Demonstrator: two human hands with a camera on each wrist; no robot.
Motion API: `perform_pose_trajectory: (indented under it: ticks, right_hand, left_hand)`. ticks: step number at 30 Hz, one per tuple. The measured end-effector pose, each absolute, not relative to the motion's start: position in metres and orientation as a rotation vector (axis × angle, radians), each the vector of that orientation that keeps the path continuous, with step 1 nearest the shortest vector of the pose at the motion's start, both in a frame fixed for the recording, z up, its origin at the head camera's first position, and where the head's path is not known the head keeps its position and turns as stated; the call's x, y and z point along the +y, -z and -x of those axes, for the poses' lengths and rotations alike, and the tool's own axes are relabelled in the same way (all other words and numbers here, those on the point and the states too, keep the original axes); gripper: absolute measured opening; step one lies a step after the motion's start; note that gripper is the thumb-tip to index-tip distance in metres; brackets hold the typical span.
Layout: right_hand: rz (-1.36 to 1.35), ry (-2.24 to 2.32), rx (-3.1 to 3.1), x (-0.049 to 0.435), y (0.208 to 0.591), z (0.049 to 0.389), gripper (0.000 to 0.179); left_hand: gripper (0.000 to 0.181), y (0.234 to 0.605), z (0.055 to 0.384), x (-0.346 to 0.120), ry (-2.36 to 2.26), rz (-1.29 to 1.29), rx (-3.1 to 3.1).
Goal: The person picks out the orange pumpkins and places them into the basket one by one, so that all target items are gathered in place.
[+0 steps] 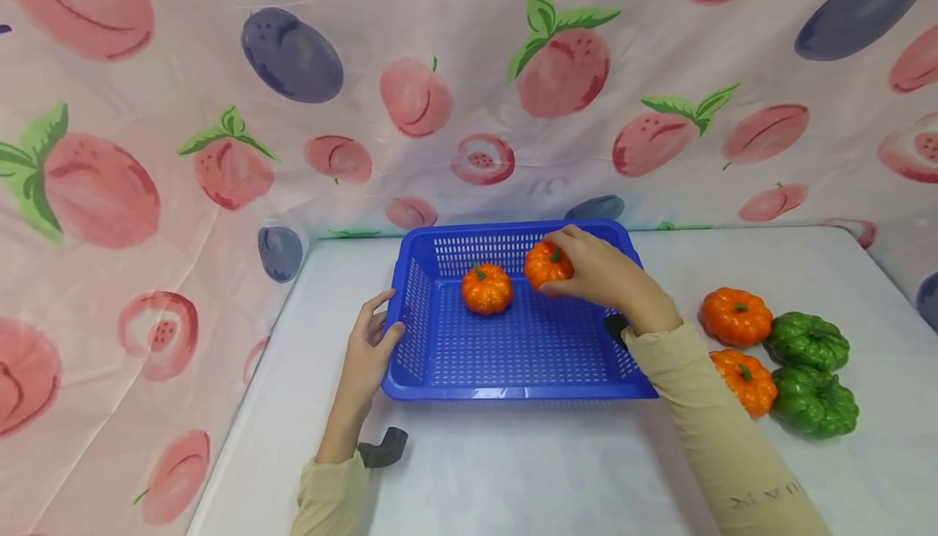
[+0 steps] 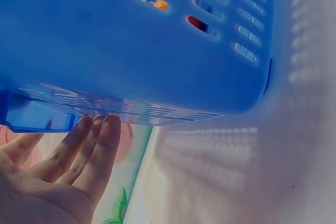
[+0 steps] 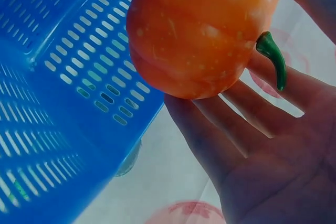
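Note:
My right hand (image 1: 604, 271) grips a small orange pumpkin (image 1: 544, 265) with a green stem, thumb on one side and fingers on the other. It holds the pumpkin over the right part of a blue plastic basket (image 1: 520, 393) with slotted walls. Inside, left of the held one, sits a second orange pumpkin (image 1: 487, 290). At the basket's left side, my left hand (image 1: 366, 357) holds the rim between thumb and fingers. In the left wrist view, its fingertips (image 2: 111, 124) meet the outside of the basket wall.
Right of the basket, on the white table (image 1: 513, 471), lie two orange pumpkins (image 1: 736, 316) and two green ones (image 1: 808, 342), close together. My right sleeve partly covers the nearer orange one. A fruit-print cloth (image 1: 454, 31) hangs behind the table and along its left side.

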State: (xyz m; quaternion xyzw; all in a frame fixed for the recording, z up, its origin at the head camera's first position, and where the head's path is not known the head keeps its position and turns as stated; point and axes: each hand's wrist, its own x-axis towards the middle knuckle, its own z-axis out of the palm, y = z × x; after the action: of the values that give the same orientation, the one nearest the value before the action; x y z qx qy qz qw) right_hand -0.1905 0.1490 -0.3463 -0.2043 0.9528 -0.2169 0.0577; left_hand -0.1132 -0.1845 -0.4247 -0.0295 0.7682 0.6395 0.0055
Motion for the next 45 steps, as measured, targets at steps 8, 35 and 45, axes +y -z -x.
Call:
perform_pose_trajectory:
  ticks: [8, 35, 45]
  right_hand:
    - [0.623, 0.651, 2.862, 0.141, 0.351, 0.199, 0.069]
    - [0.584, 0.658, 2.791, 0.130, 0.372, 0.215, 0.066]
    - [0.577, 0.629, 2.774, 0.127, 0.373, 0.216, 0.064]
  left_hand:
    - [0.051, 0.426, 0.115, -0.185, -1.995, 0.102, 2.408]
    - [0.051, 0.426, 0.116, -0.185, -1.983, 0.097, 2.434]
    - [0.051, 0.427, 0.114, -0.184, -1.971, 0.101, 2.445]
